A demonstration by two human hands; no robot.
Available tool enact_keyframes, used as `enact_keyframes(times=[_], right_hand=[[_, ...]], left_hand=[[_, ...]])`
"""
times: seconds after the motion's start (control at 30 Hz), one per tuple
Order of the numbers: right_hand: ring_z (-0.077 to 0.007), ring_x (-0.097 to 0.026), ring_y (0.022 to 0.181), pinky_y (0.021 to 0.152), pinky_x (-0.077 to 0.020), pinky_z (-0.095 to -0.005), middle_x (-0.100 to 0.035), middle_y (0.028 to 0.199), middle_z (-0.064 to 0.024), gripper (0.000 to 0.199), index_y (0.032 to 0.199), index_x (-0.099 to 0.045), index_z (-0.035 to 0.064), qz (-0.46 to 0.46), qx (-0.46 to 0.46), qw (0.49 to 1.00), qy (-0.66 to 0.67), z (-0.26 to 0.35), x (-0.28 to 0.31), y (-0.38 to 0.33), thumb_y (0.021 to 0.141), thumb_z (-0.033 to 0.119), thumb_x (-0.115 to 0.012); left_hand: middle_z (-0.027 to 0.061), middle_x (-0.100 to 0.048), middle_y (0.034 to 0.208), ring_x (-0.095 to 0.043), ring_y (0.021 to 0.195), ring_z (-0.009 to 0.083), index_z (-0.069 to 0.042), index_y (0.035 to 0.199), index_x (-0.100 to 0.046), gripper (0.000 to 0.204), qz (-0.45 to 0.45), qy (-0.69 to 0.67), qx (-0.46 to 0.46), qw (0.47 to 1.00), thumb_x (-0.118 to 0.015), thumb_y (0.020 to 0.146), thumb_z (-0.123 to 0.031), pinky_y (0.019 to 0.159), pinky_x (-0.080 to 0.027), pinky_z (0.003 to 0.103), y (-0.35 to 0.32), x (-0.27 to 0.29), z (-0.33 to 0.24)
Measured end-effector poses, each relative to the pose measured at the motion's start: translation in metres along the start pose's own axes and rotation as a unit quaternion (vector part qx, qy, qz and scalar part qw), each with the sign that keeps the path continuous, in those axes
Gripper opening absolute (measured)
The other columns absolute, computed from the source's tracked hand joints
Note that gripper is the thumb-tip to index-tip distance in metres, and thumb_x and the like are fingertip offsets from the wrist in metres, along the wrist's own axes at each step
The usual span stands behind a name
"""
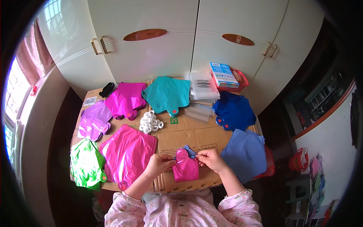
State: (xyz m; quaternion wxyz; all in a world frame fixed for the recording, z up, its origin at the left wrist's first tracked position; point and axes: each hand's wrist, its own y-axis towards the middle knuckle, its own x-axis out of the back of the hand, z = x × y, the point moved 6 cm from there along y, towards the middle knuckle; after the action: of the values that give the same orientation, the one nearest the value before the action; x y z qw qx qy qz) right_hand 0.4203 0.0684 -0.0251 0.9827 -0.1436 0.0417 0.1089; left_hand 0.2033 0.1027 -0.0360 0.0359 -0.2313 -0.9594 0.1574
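Between my hands, near the table's front edge, is a folded bundle of shiny pink foil (186, 170), which looks like a flat foil balloon with a rounded tab at its top. A slate-blue foil piece (190, 152) shows behind that tab and sticks out toward the right. My left hand (160, 164) pinches the bundle's upper left side between thumb and fingers. On the other side, my right hand (211, 160) pinches the blue piece by the pink edge. The fingertips hide how the two layers join.
Flat foil stacks ring the cardboard-covered table (189, 130): pink (128, 151), green (87, 162), lilac (94, 120), magenta (125, 99), teal (167, 94), dark blue (235, 111), slate-blue (245, 155). White rings (150, 123) lie mid-table. Clear bags (203, 86) and a red basket (242, 80) stand at the back.
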Motion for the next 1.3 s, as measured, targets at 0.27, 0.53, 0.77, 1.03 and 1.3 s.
enact_keyframes(times=[0.27,0.53,0.77,1.03,1.3], right_hand=[[-0.0023,-0.054,0.067,0.058,-0.0439,-0.0193,-0.062,0.077,0.0019,0.012,0.099,-0.066,0.0000,-0.163,0.195,0.967,-0.026,0.007,-0.006,-0.001,0.089,0.004,-0.061],[-0.0025,-0.055,0.068,0.060,-0.0443,-0.0189,-0.063,0.078,0.0012,0.009,0.092,-0.064,-0.0008,-0.142,0.186,0.968,-0.088,0.008,-0.012,-0.010,0.086,0.005,-0.066],[-0.0039,-0.054,0.065,0.058,-0.0431,-0.0196,-0.065,0.078,-0.0012,0.015,0.093,-0.063,-0.0007,-0.168,0.142,0.975,-0.033,-0.019,0.001,0.001,0.083,0.009,-0.070],[-0.0057,-0.057,0.067,0.057,-0.0450,-0.0209,-0.065,0.080,-0.0027,0.016,0.097,-0.064,-0.0023,-0.058,-0.030,0.994,-0.083,-0.021,0.007,0.028,0.084,0.006,-0.067],[-0.0280,-0.065,0.076,0.067,-0.0513,-0.0365,-0.064,0.085,-0.0130,0.019,0.093,-0.066,0.0021,-0.081,0.145,0.904,-0.394,0.005,-0.001,0.026,0.074,0.006,-0.067]], left_hand=[[0.0005,-0.065,0.079,-0.059,0.067,0.0046,0.003,0.094,-0.068,0.013,-0.022,0.042,-0.021,0.999,-0.068,0.085,-0.006,0.060,-0.052,0.019,-0.001,-0.001,-0.008],[0.0013,-0.066,0.070,-0.057,0.064,0.0027,0.003,0.091,-0.070,0.017,-0.059,0.088,-0.046,0.993,-0.072,0.081,-0.011,0.056,-0.049,0.021,0.001,0.002,-0.007],[0.0020,-0.066,0.075,-0.059,0.065,0.0048,0.004,0.092,-0.068,0.016,-0.030,0.081,-0.012,0.996,-0.070,0.083,-0.008,0.058,-0.050,0.020,0.009,-0.001,-0.001],[0.0077,-0.067,0.073,-0.064,0.064,0.0139,0.000,0.084,-0.069,0.015,-0.038,0.213,-0.060,0.974,-0.071,0.078,-0.013,0.060,-0.052,0.028,0.017,-0.001,-0.014],[0.0111,-0.066,0.079,-0.065,0.072,0.0240,-0.003,0.081,-0.069,0.015,-0.043,0.363,-0.171,0.915,-0.074,0.070,-0.012,0.067,-0.052,0.032,0.014,-0.004,-0.026]])
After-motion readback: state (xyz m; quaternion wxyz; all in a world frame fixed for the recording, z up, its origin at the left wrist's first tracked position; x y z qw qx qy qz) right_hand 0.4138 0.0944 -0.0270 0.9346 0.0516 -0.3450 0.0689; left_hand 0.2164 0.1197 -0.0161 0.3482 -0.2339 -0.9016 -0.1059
